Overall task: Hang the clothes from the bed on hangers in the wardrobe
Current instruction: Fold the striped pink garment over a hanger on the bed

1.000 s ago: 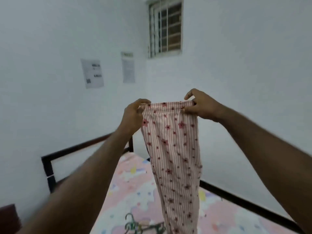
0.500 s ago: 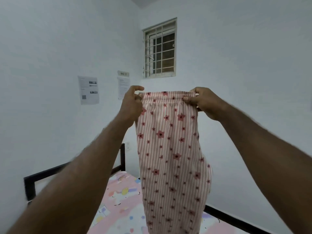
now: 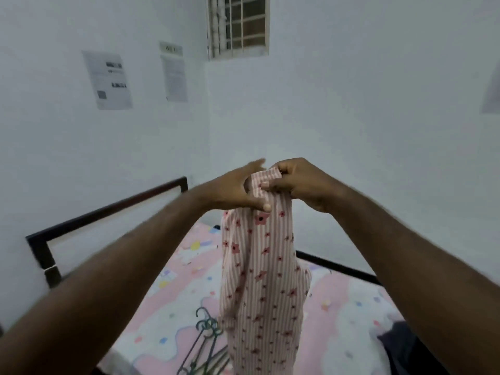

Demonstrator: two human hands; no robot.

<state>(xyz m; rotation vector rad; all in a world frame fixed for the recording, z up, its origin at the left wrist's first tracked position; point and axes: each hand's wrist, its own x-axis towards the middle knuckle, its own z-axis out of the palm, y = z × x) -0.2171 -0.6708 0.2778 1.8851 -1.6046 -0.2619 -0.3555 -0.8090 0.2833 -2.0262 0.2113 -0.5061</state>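
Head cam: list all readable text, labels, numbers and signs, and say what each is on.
Small white sign strip on the white wall: dark characters, too blurred to read.
White printed sheet below it: fine print, too small.
White sheet with dark bars and code square: blurred, unreadable.
Pale sheet at right edge: blurred.
Pink striped flowered trousers: pattern only, no text.

One head-worn view (wide-angle) looks forward and down — close over the bed (image 3: 167,307), toward the window (image 3: 238,23).
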